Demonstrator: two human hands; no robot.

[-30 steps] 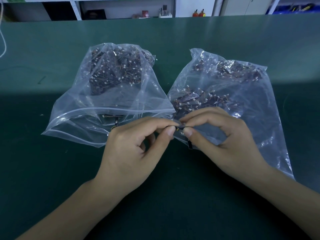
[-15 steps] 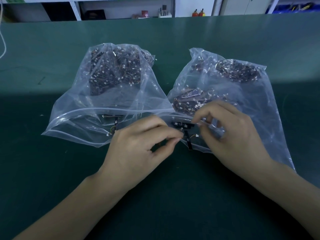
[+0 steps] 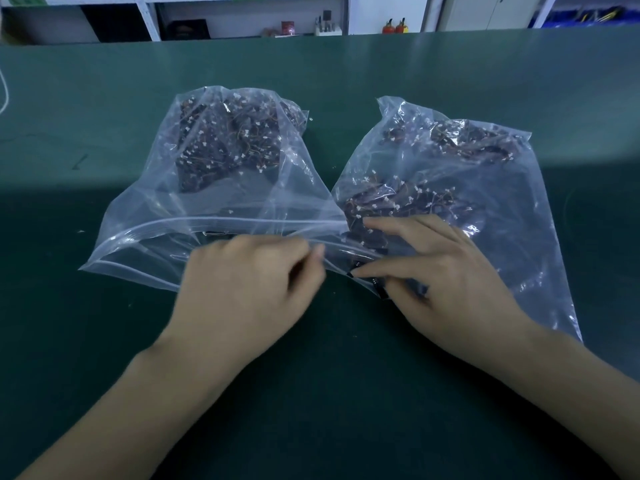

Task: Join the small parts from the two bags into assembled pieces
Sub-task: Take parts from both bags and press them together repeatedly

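Two bags are laid side by side on the table [image 3: 104,341], and every place is given from the left bag [image 3: 221,188]. The right bag [image 3: 485,188] lies just to its right, the near corners touching or overlapping. Small parts [image 3: 228,147] are heaped in its far end, and more parts [image 3: 450,143] are held in the right bag. The left hand [image 3: 242,289] is placed over its near open edge, the right hand [image 3: 446,271] to its right over the right bag's mouth. Shelves [image 3: 242,15] stand behind it, beyond the table.
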